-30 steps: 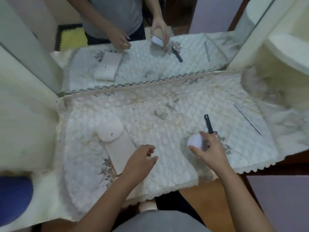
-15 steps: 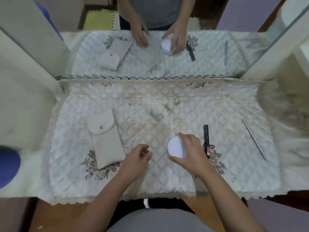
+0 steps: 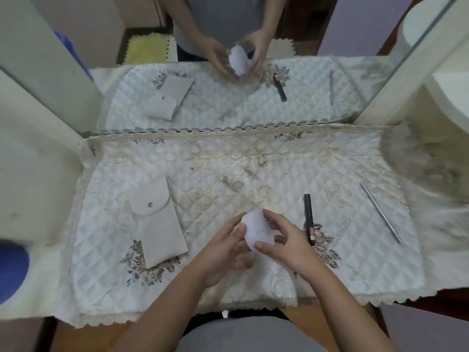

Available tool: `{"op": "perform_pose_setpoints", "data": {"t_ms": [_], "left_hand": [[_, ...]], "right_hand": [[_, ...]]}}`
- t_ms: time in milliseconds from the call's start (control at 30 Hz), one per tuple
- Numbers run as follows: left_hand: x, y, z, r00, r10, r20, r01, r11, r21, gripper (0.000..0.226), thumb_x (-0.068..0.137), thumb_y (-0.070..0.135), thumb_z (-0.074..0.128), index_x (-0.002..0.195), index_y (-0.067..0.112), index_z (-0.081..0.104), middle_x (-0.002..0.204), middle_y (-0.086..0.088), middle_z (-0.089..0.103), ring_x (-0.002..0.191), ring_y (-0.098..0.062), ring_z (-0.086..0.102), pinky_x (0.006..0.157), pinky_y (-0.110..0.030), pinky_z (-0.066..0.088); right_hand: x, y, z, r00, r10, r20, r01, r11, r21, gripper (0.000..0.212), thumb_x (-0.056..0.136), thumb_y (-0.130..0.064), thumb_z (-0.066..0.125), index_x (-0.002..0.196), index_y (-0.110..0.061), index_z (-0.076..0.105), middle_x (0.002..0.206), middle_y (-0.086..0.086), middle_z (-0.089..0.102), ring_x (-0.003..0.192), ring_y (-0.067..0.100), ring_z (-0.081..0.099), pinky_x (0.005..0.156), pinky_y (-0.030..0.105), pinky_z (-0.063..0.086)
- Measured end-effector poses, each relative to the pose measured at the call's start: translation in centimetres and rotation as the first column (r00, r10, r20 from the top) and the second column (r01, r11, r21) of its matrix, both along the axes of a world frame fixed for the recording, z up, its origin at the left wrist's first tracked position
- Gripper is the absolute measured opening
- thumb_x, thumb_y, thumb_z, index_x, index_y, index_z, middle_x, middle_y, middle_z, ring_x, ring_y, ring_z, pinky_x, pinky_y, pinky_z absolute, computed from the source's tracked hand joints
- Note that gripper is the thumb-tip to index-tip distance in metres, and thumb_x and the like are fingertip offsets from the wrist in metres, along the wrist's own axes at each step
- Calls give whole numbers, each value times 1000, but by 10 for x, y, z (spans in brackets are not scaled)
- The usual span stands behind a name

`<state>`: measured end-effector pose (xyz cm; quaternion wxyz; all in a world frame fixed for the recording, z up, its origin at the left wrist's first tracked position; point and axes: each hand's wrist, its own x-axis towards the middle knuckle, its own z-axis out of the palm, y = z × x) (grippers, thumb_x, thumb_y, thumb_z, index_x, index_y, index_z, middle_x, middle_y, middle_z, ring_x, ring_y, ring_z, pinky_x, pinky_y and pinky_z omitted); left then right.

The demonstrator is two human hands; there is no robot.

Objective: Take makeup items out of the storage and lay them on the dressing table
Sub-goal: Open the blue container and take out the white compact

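Close to the front edge of the tabletop (image 3: 228, 158), about mid-way along it, the left hand (image 3: 220, 252) and right hand (image 3: 289, 242) now share the white round compact (image 3: 257, 231). Their fingers (image 3: 237, 226) are curled round its rim from both sides, and it is tipped up off the quilted cover. Half a second ago only the right hand had it, low on the cloth, with the left empty alongside. It is therefore not yet laid down and is probably being checked or opened first. Just right of the hands lies a black tube (image 3: 308, 217), and toward the right edge a silver stick (image 3: 380, 212), both already set out. Toward the left edge the beige pouch (image 3: 160, 229) lies flat with its flap snapped closed, so its contents are hidden. The mirror (image 3: 228, 102) stands along the far edge.
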<state>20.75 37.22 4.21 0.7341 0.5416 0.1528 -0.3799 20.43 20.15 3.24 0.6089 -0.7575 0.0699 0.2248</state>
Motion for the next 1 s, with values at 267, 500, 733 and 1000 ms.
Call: {"op": "perform_pose_setpoints", "data": {"t_ms": [267,500,733,1000], "left_hand": [[1,4,2,999,-7,54,14,991,-132,67,68,44,72,126,23,47,121,-14,63,98,-28,64,73,-34,57],[-1,8,3,994,-75,79,83,991,-101,60,68,35,67,124,24,52,110,-9,68,98,-30,64,78,-35,56],[3,20,2,976,-216,40,215,976,31,40,79,35,58,119,35,55,109,-2,70,102,-30,65,87,-43,51],[-2,17,-10,994,-46,103,19,967,255,23,87,23,56,110,23,63,99,-3,71,85,-18,70,74,-29,55]], "right_hand": [[2,0,13,996,32,83,-39,995,87,57,53,-39,76,106,-42,55,115,-10,59,105,0,56,84,21,49],[4,-15,16,989,99,113,-107,992,70,52,56,-43,72,106,-36,59,106,1,60,98,9,59,81,20,47],[8,-25,12,984,180,-2,-180,983,-25,44,73,-36,69,115,-28,60,104,-10,63,94,10,59,87,36,50],[19,-6,21,999,39,36,-30,972,-234,34,69,-44,71,89,-17,65,79,-8,52,76,14,54,57,35,54]]}}
